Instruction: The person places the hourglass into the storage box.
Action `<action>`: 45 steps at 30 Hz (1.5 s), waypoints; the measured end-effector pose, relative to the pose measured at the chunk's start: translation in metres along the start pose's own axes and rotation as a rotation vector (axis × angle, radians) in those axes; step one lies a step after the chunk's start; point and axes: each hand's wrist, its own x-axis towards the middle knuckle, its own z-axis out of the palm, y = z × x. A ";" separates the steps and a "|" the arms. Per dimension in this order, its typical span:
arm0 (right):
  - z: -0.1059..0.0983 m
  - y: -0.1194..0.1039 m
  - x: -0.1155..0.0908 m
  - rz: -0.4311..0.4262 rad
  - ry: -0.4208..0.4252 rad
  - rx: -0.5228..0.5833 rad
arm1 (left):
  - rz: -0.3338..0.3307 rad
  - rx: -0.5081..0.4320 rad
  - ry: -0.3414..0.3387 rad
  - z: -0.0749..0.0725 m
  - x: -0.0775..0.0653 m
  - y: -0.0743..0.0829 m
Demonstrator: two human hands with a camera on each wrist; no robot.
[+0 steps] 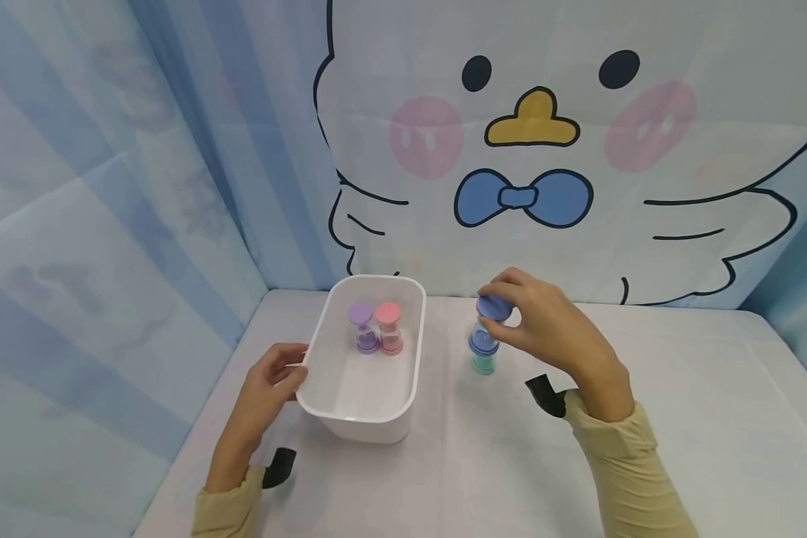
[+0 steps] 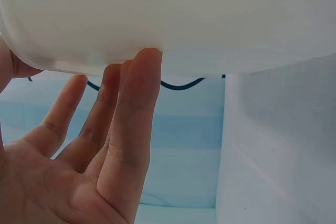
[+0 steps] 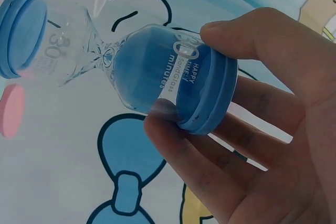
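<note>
My right hand (image 1: 545, 317) grips a blue hourglass (image 3: 157, 72) by its upper cap, thumb on one side and fingers on the other. Blue sand fills the end near the palm, and the print on its glass includes "minutes". Just below its lower cap in the head view, a green-ended clear piece (image 1: 483, 364) shows on the table, its upper part hidden. Fingertips of my left hand (image 1: 262, 392) rest against the side of a white bin (image 1: 359, 426), the thumb at its rim. Inside stand a purple hourglass (image 1: 361, 314) and a pink hourglass (image 1: 388, 315), side by side.
A white-covered table (image 1: 679, 418) carries everything. Behind it hangs a cloth backdrop (image 1: 403, 224) with a cartoon face and blue bow tie; a blue striped curtain (image 1: 107, 224) closes the left side. Dark straps (image 1: 279, 468) stick out at both wrists.
</note>
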 end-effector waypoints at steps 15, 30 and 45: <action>0.004 -0.019 0.023 -0.060 0.005 0.018 | 0.012 -0.004 0.005 0.000 -0.001 0.001; 0.011 -0.037 0.043 -0.094 -0.015 0.050 | 0.008 0.026 -0.001 0.004 -0.010 0.025; 0.024 -0.050 0.055 -0.123 -0.019 0.078 | -0.006 0.016 0.006 0.002 -0.001 0.005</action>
